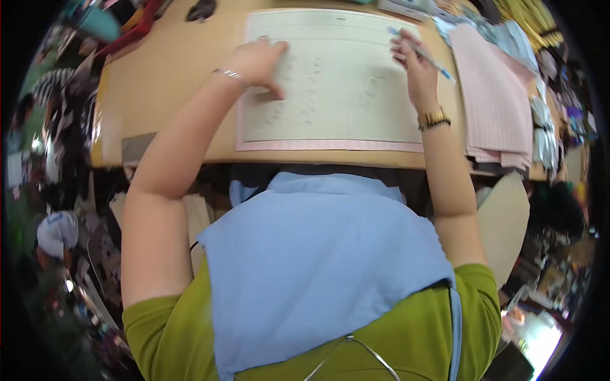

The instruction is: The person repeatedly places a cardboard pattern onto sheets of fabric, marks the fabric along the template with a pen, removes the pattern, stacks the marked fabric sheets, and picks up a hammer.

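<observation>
A large whitish sheet (pixel 343 89) with small dark marks in rows lies flat on the table, over a pink piece (pixel 330 145) whose edge shows along the front and left. My left hand (pixel 258 63) rests on the sheet's left part, thumb and a finger spread, holding nothing. Above the sheet's right edge, my right hand (pixel 416 66) grips a slim pen (pixel 435 61) with blue ends, tilted across the fingers. The pen's upper end points to the far left, and its other end sticks out to the right.
Stacked pink textured fabric (pixel 492 95) lies right of the sheet. Light blue material (pixel 516 44) and yellow cloth (pixel 530 19) are piled behind it. A small dark object (pixel 201 10) sits at the back left. The wooden table's (pixel 171 76) front edge runs before my body.
</observation>
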{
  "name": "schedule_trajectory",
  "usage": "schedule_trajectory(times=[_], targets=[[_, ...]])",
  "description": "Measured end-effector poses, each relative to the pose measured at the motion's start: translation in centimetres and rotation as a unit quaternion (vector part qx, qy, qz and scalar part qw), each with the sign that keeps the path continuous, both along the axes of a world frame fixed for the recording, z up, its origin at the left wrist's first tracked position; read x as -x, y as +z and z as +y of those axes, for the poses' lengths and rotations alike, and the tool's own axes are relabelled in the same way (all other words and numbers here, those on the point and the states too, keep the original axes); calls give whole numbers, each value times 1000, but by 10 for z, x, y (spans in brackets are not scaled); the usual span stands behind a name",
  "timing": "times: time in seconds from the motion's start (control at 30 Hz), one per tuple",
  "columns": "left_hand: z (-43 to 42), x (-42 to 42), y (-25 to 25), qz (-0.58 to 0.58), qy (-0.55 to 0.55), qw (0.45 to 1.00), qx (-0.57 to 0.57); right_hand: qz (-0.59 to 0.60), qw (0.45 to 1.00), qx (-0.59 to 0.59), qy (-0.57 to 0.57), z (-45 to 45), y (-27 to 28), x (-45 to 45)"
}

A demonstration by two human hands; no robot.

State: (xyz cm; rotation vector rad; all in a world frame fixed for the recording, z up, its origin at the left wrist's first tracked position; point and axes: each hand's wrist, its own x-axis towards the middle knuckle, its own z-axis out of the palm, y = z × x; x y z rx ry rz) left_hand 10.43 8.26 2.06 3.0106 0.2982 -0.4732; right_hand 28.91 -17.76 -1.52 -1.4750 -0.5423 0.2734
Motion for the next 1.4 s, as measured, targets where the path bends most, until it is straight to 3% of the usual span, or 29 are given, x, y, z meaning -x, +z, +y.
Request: schedule_trajectory(times=[0.07,0.17,0.4,0.5,0.6,0.8,1.0,1.1,1.2,1.33,1.4], targets=[[-3,-1,4,17,10,1000,2,32,987,-4,155,18,2,54],[-6,-2,12,34,21,999,15,-26,934,107,339,41,12,126],[-3,-2,4,28,15,999,8,-238,863,109,432,73,20,178],[-3,-1,4,27,14,999,12,-313,844,119,419,73,20,178],[-4,-2,5,32,11,999,4,-238,849,195,431,60,30,168],[-5,-5,5,41,12,999,-2,-340,829,118,428,75,12,180],[-3,0,2,28,18,999,7,-304,850,127,411,41,19,156],[-4,-4,4,33,19,999,27,-192,896,197,350,-18,29,126],[-8,-5,9,49,33,998,34,-51,970,137,195,-86,15,89],[-4,-2,5,26,27,998,45,-123,968,198,87,-156,-3,68],[-2,1,1,-4,12,1000,28,-74,980,165,76,-163,-2,75]])
